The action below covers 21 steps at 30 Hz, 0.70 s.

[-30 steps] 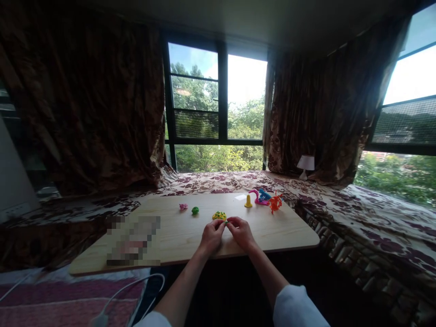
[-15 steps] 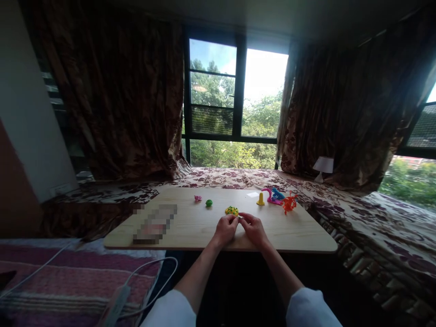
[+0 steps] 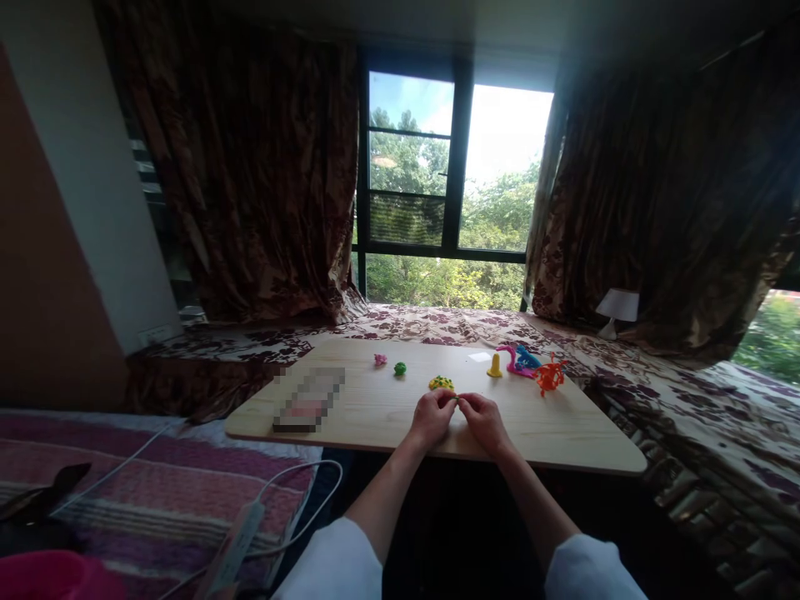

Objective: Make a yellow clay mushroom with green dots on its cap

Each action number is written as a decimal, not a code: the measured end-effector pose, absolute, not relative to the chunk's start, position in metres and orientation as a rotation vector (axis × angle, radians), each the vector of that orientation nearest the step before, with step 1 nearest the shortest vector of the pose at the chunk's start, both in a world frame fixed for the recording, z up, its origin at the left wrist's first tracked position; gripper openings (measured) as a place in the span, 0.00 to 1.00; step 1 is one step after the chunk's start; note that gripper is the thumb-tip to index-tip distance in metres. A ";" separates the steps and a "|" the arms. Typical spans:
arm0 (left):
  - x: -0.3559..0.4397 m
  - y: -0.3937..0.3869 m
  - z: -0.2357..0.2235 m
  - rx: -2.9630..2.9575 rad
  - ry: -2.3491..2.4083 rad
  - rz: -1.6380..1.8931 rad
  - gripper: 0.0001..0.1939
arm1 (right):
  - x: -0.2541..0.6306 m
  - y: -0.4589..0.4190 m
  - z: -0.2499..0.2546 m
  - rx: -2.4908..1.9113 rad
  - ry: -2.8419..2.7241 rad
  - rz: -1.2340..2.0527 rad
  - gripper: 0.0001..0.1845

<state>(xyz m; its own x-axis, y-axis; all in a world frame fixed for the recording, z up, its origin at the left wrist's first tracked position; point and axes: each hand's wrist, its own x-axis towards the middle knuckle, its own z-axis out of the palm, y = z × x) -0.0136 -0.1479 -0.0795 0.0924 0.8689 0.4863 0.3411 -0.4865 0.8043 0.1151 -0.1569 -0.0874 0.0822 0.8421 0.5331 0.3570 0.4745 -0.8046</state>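
Observation:
Close together over the front middle of the table (image 3: 375, 417), my left hand (image 3: 433, 418) and my right hand (image 3: 484, 421) pinch a tiny green piece (image 3: 455, 398) between their fingertips. Its kind is too small to make out. Just beyond the fingers lies a yellow lump with green spots (image 3: 441, 382), partly hidden by my left hand. Farther left on the table are a small green figure (image 3: 400, 368) and a small pink figure (image 3: 380, 360).
At the table's right stand a yellow cone-shaped piece (image 3: 495, 366), a magenta curved figure (image 3: 511, 358), a blue figure (image 3: 528, 357) and an orange many-limbed figure (image 3: 550, 377). A white card (image 3: 479, 357) lies behind. On the left is a blurred-out flat object (image 3: 309, 400). A power strip (image 3: 234, 546) rests beside the table.
The whole view has shifted, so the table and hands sit farther right in the picture. Both hands keep their pinch, and the green piece between them now shows more clearly.

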 end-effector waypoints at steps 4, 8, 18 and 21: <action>-0.015 -0.151 -0.076 1.867 1.179 1.386 0.12 | 0.113 -0.156 -0.088 -1.081 -1.512 0.491 0.16; -0.014 -0.154 -0.072 1.871 1.186 1.365 0.10 | 0.113 -0.157 -0.087 -1.069 -1.509 0.473 0.11; -0.013 -0.148 -0.075 1.858 1.190 1.355 0.11 | 0.116 -0.160 -0.083 -1.080 -1.524 0.487 0.11; -0.013 -0.145 -0.077 1.874 1.184 1.342 0.12 | 0.117 -0.161 -0.082 -1.077 -1.527 0.506 0.11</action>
